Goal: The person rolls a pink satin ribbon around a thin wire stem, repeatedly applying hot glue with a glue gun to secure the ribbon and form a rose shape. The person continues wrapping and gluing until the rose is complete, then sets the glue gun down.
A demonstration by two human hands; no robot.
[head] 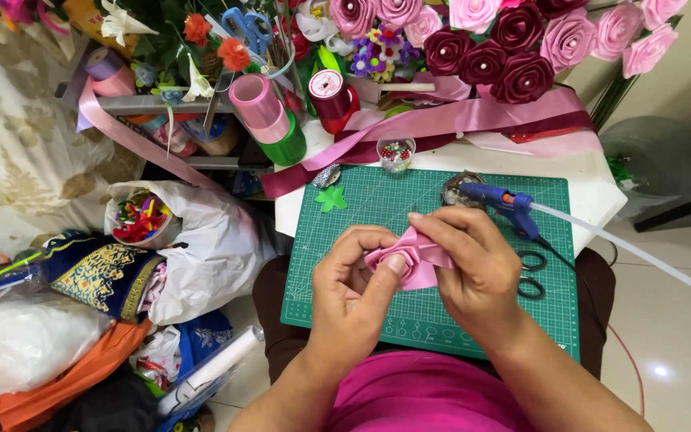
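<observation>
One pink ribbon rose (409, 258), folded from glossy satin into a loose spiral, is held above the near middle of the green cutting mat (377, 212). It is pinched by the left hand (353, 284), whose thumb is pressed on the bloom's centre with the fingers curled beneath. The right hand (473, 268) is closed on the rose's right side, its fingers laid together across the top fold. The mat is gridded and flat, resting on the lap and a white table (593, 188). To the right, a blue glue gun (501, 204) with a translucent stick is laid on the mat, black scissor handles (531, 274) just beside it. Farther off, finished pink and maroon satin roses (505, 44), ribbon spools (269, 112) and a small clear bead cup (396, 152) are noted.
</observation>
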